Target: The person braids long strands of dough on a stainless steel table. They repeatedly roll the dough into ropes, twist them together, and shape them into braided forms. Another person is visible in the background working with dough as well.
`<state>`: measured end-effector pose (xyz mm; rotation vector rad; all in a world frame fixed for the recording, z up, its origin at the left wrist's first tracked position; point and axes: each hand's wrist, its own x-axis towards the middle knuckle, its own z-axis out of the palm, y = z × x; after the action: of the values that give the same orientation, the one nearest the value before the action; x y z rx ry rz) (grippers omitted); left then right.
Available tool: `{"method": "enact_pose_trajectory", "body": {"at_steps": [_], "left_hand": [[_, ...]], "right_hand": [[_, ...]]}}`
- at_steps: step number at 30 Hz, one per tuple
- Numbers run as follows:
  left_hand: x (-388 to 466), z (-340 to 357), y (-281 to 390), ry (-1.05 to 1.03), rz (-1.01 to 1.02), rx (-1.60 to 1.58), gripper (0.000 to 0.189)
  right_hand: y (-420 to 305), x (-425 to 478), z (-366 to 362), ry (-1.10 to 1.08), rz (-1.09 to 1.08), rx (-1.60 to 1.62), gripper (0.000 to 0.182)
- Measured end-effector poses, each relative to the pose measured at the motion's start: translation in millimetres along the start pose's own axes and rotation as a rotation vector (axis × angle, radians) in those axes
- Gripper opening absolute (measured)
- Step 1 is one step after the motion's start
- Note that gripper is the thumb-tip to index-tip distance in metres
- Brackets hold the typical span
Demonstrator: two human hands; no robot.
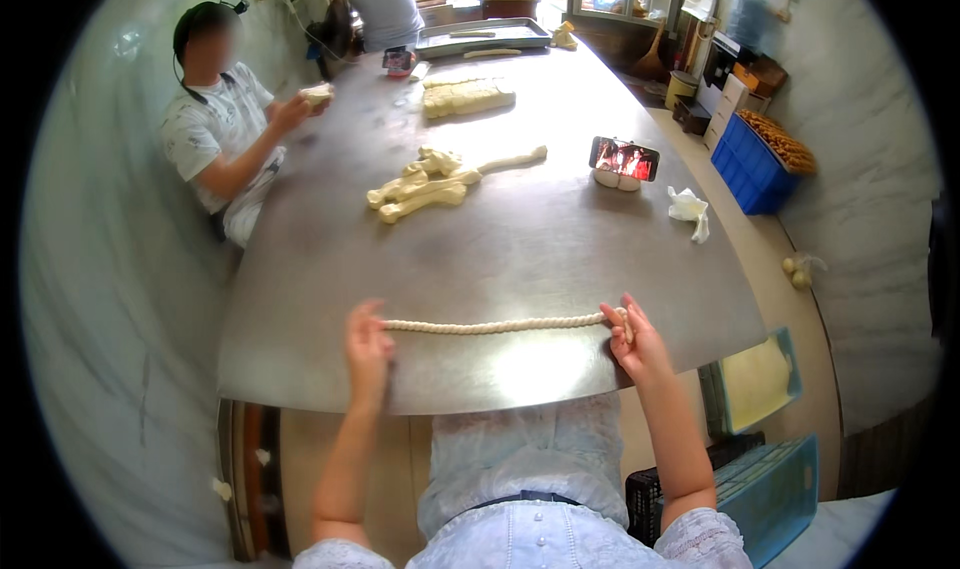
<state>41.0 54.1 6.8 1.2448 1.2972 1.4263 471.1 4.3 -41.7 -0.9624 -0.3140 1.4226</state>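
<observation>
A twisted rope of pale dough [495, 327] stretches from side to side, close to the near edge of the steel table [315, 269]. Its left end meets the fingers of my left hand [367, 344], which are somewhat blurred. My right hand [639, 347] holds the other end, palm turned up, with a short bit of dough showing between the fingers. Farther up the table lies a loose pile of thick dough strips [427, 182], one of them reaching out to the right.
Across the table stand a phone [624, 159] on a support, a crumpled white wrapper [688, 212], a dough slab [469, 97] and a metal tray [484, 36]. A seated co-worker [225, 118] at left handles dough. Crates [765, 494] stand on the floor at right.
</observation>
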Motion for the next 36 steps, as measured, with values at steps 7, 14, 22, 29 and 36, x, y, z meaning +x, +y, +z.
{"method": "enact_pose_trajectory", "body": {"at_steps": [7,14,22,29,36], "left_hand": [[0.7,97.6,-8.1,-0.404,0.618,0.723,0.018],[27.7,57.3,-30.3,-0.352,0.744,0.795,0.019],[6.0,26.6,14.7,0.008,-0.118,-0.120,0.029],[7.4,-12.6,5.4,-0.235,0.051,0.501,0.038],[48.7,-3.6,-18.9,-0.332,0.664,0.884,0.012]], "right_hand": [[29.6,-7.9,63.9,-0.118,-1.014,-1.587,0.029],[6.0,-11.2,29.2,-0.096,-1.153,-1.823,0.025],[-3.9,-16.6,17.0,0.054,-0.929,-1.406,0.033],[8.8,-19.5,47.0,-0.204,-0.643,-1.083,0.037],[41.7,-2.4,92.1,-0.452,-1.075,-1.836,0.027]]}}
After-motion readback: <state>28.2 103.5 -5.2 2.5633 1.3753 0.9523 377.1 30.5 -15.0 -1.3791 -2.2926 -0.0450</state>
